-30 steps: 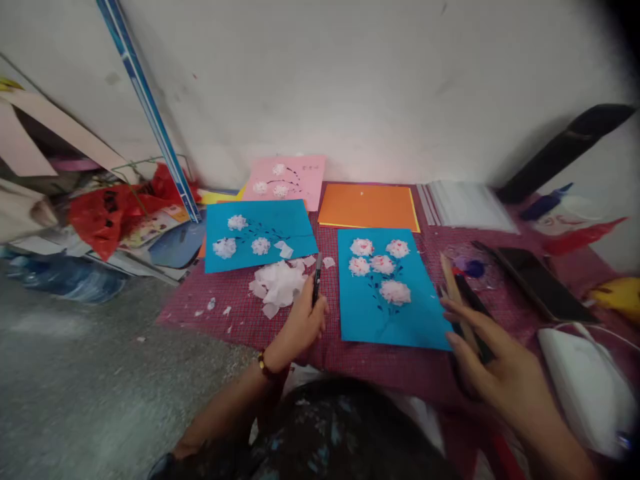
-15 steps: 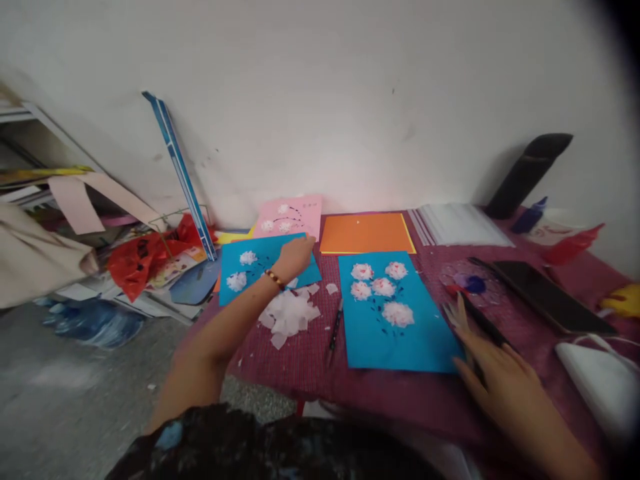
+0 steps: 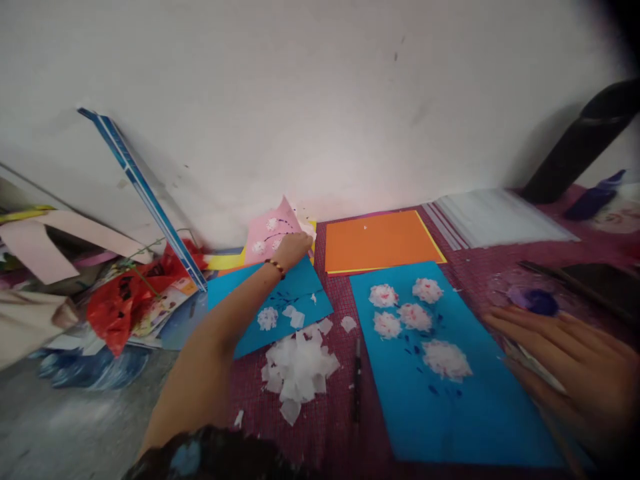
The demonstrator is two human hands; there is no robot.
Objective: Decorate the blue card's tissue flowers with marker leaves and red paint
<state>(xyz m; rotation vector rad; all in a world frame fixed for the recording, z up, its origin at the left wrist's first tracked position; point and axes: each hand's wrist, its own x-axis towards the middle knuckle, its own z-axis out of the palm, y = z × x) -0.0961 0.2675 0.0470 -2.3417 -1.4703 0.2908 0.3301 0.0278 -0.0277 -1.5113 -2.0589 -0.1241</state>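
Pinching with the left hand, fingers closed, at the right edge of the pink sheet, just left of the orange sheet. Looks light, thin and bendy, likely to crease under a hard pull. Probably best taken by a bare edge, sparing the fragile-looking white flowers. With the right hand, well to the right and nearer than the orange sheet, seems to hold a thin pale tool, fingers long and only slightly curled; too blurred to name. Now bends up to a peak, compared with lying flatter 0.5 s ago. Held the black pen in the left hand 1.0 s ago; now leaves it on the surface, nearer than the orange sheet.
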